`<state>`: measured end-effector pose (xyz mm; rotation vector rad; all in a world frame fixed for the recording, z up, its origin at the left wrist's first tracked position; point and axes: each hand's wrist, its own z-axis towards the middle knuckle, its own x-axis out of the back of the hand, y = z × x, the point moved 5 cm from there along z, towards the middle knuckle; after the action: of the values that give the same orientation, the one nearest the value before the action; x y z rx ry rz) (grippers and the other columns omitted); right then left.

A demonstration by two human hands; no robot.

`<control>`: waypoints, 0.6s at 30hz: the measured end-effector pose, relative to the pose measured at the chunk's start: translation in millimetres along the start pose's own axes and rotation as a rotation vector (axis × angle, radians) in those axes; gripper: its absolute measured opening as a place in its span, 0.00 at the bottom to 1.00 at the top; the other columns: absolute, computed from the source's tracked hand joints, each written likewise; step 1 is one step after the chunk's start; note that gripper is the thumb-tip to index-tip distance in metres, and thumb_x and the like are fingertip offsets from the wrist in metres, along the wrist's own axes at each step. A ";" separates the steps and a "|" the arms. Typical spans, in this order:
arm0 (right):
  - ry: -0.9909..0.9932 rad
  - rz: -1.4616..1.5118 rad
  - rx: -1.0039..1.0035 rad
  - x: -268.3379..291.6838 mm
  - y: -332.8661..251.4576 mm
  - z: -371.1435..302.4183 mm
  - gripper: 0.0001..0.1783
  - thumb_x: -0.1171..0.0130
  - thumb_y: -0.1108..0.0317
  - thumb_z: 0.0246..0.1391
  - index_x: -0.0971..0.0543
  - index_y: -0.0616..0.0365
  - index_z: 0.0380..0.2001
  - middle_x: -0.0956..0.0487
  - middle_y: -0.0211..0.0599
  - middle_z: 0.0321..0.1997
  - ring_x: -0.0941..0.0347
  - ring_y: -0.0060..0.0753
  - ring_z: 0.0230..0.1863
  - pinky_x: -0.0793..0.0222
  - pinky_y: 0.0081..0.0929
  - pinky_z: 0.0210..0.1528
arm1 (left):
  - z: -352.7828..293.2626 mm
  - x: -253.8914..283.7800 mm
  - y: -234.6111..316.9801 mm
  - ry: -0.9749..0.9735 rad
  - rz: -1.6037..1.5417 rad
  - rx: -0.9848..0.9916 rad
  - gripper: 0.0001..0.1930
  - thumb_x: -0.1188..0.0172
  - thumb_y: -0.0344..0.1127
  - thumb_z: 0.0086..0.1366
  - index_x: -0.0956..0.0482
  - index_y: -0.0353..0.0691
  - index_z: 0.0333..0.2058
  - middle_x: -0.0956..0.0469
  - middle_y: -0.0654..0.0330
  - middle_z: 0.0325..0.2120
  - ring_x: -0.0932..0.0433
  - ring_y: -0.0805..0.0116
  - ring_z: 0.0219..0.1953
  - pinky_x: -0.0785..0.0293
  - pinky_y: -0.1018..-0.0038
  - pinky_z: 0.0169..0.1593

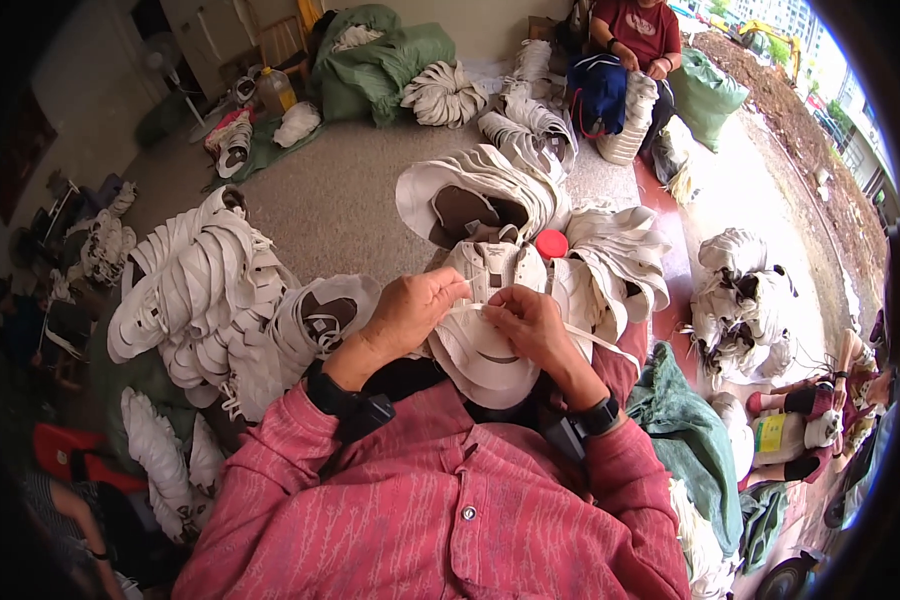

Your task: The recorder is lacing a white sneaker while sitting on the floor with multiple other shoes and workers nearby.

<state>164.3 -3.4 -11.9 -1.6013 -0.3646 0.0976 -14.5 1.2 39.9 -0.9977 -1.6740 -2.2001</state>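
A white shoe upper (485,362) rests in my lap, its toe toward me and its eyelet part pointing away. My left hand (410,310) is closed in a pinch at the left of the eyelets, on a white shoelace. Over the front of the upper, my right hand (532,322) pinches the same shoelace (605,344), whose loose end trails off to the right. The exact fingertip grip is partly hidden by the fingers. Just beyond the upper lies a stack of nested white shoe uppers (515,185), with a red round lid (551,243) beside it.
Piles of shoe uppers stand at the left (195,290) and right (610,255). A bundle of uppers (735,300) lies farther right. Green sacks (385,70) sit at the back, and green cloth (685,430) is by my right elbow. Another person (645,30) sits at the far right.
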 end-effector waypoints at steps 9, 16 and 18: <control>0.074 0.166 -0.042 -12.1 -0.2 -7.5 0.07 0.40 0.69 0.60 0.23 0.63 0.34 0.25 0.27 0.19 0.34 0.13 0.17 0.41 0.15 0.16 | -7.0 -9.1 -6.2 0.092 0.083 -0.030 0.12 0.46 0.39 0.69 0.20 0.37 0.36 0.19 0.52 0.28 0.19 0.60 0.31 0.27 0.69 0.35; 0.097 0.216 -0.054 -13.9 10.4 -6.9 0.07 0.42 0.70 0.61 0.23 0.64 0.34 0.24 0.30 0.18 0.35 0.16 0.13 0.41 0.16 0.14 | -3.6 -20.8 0.6 0.145 0.379 -0.142 0.10 0.44 0.39 0.63 0.25 0.39 0.28 0.23 0.50 0.24 0.23 0.44 0.29 0.29 0.55 0.32; 0.101 0.205 -0.063 -14.0 9.6 -6.4 0.07 0.42 0.70 0.60 0.23 0.64 0.34 0.24 0.30 0.18 0.35 0.16 0.13 0.42 0.16 0.14 | -3.5 -23.7 2.4 0.160 0.415 -0.146 0.10 0.45 0.38 0.63 0.26 0.39 0.27 0.23 0.49 0.24 0.23 0.44 0.29 0.29 0.54 0.31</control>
<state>154.6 -13.8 -23.1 -1.6963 -0.1258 0.1625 3.2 -8.3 26.7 -1.0588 -1.1298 -2.0767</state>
